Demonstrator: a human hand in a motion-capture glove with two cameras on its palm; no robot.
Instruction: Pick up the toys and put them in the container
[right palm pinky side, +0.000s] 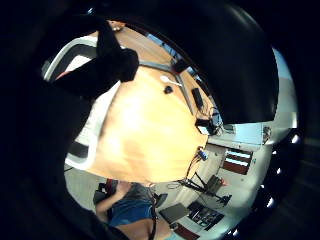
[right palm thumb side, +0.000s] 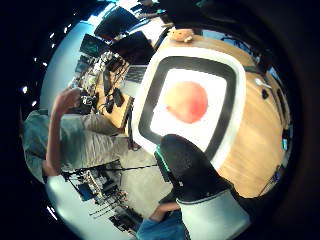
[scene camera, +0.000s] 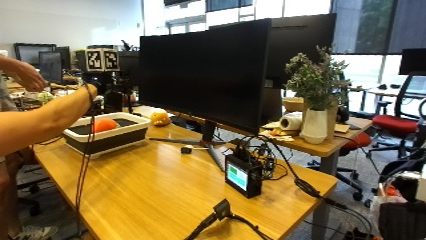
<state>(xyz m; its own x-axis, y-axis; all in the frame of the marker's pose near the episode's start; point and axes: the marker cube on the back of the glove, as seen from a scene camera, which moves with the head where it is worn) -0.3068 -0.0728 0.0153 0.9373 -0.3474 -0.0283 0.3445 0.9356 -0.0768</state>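
Below our gloved right hand (scene camera: 98, 91), which hovers over the near end of the container (scene camera: 106, 141), an orange ball (scene camera: 104, 125) already lies on the white floor, straight out from the palm. One black fingertip (right palm thumb side: 187, 162) crosses the container's near rim in the thumb-side view, and another (right palm pinky side: 107, 62) sticks out straight in the little-finger view; the fingers look extended and clasp nothing that we can see. Just past the container's far end, beyond the fingertips, a yellow toy (scene camera: 160, 118) sits on the wooden table (scene camera: 160, 190), not yet inside. Farther still stands the monitor (scene camera: 219, 70) on its foot. We judge the main risk to be clipping the rim while reaching across, which could push the container along the table, or knocking the yellow toy against the monitor foot. Open room lies on the bare wood to the side of the container; the monitor closes the far side.
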